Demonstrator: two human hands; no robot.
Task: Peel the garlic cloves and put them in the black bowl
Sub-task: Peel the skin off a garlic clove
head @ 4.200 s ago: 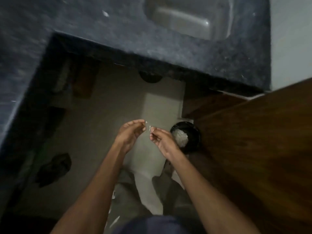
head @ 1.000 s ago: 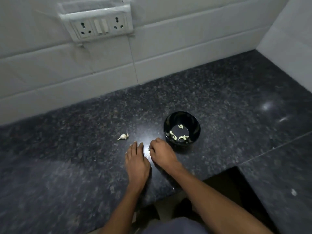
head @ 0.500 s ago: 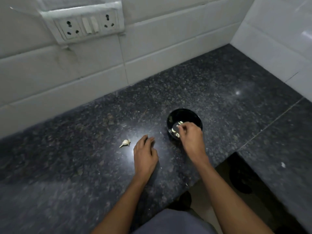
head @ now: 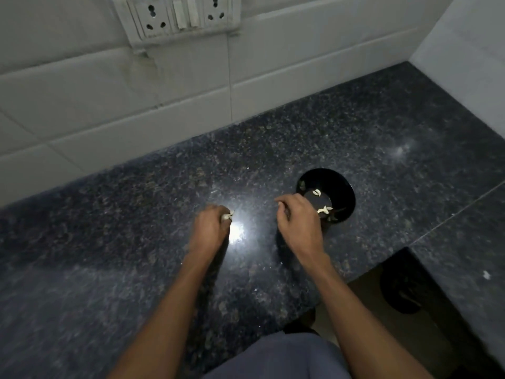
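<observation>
1. An unpeeled garlic clove [head: 227, 215] is pinched at the fingertips of the left hand [head: 210, 228], low over the dark speckled granite counter [head: 136, 228], right next to a bright light glare on the stone. Only a small pale bit of the clove is seen sticking out past the fingers.
2. The right hand [head: 297, 222] is held just left of the black bowl [head: 344, 192], overlapping its near-left rim. The fingers are curled under, and whether anything's held in them honestly can't be told, since the fingertips are hidden by the back of the hand.
3. The black bowl is parked on the counter to the right of both hands, and a few peeled cloves [head: 324, 209] are seen lying on its bottom, one of them [head: 317, 192] a bit apart toward the far side.
4. A white switch-and-socket plate [head: 180, 16] is mounted on the white tiled wall [head: 82, 91] behind the counter.
5. A dark round shape, too dim to be made out, is seen on the floor below the counter's cut-out corner at lower right.
</observation>
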